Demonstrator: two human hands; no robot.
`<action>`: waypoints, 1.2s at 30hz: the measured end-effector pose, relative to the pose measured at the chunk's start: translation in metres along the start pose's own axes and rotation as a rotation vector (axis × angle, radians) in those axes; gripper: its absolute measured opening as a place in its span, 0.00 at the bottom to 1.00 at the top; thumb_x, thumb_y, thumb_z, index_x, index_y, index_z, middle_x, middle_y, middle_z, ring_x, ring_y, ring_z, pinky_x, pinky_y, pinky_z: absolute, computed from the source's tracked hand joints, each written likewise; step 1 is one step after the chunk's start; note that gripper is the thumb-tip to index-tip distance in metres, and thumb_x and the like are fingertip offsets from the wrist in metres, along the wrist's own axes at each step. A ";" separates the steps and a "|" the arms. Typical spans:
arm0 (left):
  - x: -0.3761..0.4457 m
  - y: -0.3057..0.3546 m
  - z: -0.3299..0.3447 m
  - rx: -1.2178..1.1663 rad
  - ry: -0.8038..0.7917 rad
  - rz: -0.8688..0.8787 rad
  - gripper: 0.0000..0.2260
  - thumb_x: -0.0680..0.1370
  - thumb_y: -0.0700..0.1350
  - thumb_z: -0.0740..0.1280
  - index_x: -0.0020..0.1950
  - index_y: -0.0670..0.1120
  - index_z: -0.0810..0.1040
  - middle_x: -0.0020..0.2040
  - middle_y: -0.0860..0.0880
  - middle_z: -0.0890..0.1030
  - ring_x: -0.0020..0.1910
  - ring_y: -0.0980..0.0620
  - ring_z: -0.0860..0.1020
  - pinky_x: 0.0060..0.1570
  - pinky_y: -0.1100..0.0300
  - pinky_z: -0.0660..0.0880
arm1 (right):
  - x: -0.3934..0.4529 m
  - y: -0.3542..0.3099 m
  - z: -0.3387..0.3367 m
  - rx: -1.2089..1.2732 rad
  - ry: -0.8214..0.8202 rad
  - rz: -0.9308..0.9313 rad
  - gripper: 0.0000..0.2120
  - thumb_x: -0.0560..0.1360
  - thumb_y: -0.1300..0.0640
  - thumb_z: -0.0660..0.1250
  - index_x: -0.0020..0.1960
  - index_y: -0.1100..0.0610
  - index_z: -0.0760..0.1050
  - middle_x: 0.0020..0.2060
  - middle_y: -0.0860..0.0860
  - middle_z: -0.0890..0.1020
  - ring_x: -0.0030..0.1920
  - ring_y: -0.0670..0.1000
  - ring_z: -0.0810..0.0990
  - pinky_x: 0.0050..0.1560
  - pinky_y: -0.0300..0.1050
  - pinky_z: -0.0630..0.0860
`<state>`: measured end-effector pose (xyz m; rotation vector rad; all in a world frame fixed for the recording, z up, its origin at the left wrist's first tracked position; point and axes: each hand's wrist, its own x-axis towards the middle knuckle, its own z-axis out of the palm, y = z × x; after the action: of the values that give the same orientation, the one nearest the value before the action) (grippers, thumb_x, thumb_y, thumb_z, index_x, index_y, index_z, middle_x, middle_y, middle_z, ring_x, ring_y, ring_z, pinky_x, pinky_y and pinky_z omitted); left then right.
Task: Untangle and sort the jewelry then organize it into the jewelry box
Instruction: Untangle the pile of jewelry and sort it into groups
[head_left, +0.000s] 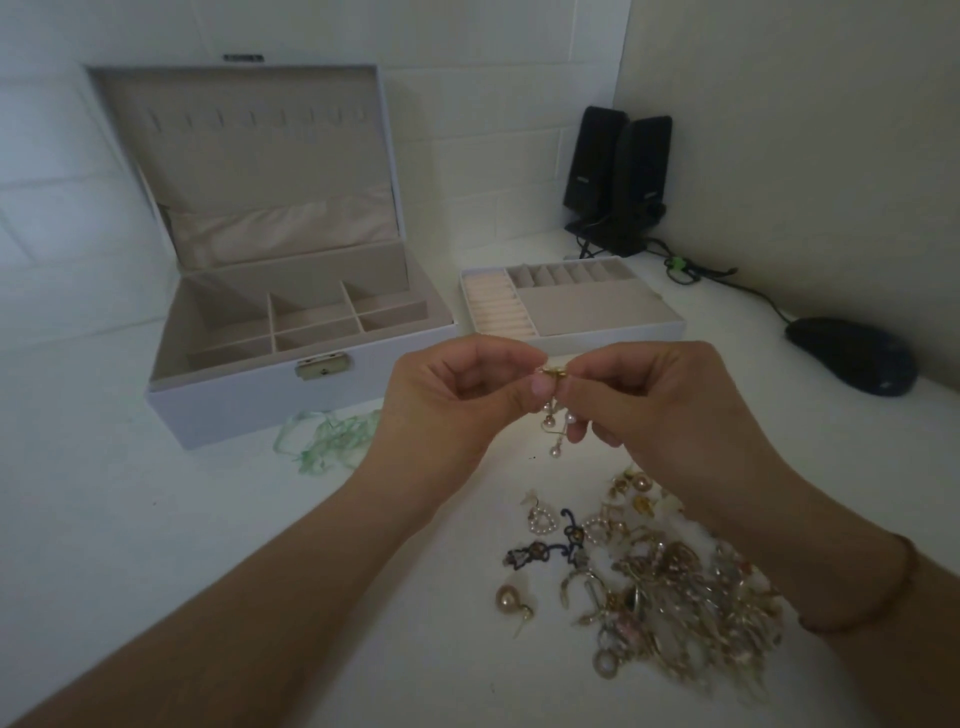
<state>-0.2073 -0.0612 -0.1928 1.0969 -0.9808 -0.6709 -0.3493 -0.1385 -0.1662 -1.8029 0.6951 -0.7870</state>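
My left hand (457, 397) and my right hand (660, 405) meet in mid-air above the white table, both pinching the gold top of a pearl drop earring (556, 415) whose pearls dangle below the fingers. A tangled pile of jewelry (670, 587) lies on the table under my right forearm, with a loose pearl earring (511, 600) and a dark blue piece (545, 545) at its left edge. The white jewelry box (234, 405) stands open at the left, its divided compartments bare. Its removable tray (623, 332) sits to the right of it.
A crumpled green ribbon (327, 434) lies in front of the box. Two black speakers (618, 176) stand in the back corner, their cable running to the right. A black mouse (852, 356) rests at the right by the wall.
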 end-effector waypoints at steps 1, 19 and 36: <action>0.000 0.000 0.000 0.019 0.002 0.001 0.12 0.64 0.40 0.74 0.46 0.40 0.82 0.38 0.46 0.85 0.35 0.54 0.82 0.37 0.67 0.76 | 0.000 0.000 0.000 -0.024 0.003 -0.002 0.04 0.71 0.55 0.73 0.38 0.55 0.83 0.26 0.52 0.82 0.23 0.43 0.71 0.25 0.33 0.67; -0.007 0.001 0.000 0.611 -0.040 0.146 0.21 0.70 0.37 0.74 0.52 0.59 0.72 0.35 0.54 0.83 0.36 0.59 0.80 0.43 0.69 0.74 | 0.003 0.004 -0.004 -0.391 -0.085 -0.059 0.05 0.67 0.58 0.74 0.34 0.51 0.81 0.26 0.46 0.81 0.23 0.40 0.74 0.27 0.29 0.70; 0.002 -0.001 -0.006 0.189 -0.301 -0.139 0.14 0.70 0.35 0.64 0.55 0.45 0.75 0.39 0.46 0.80 0.36 0.51 0.76 0.43 0.58 0.74 | 0.005 -0.001 -0.013 -0.231 -0.252 0.050 0.04 0.70 0.58 0.73 0.37 0.52 0.82 0.27 0.51 0.83 0.27 0.49 0.76 0.29 0.38 0.71</action>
<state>-0.2013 -0.0612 -0.1941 1.2611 -1.2528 -0.8877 -0.3558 -0.1493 -0.1610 -2.0405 0.6824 -0.4494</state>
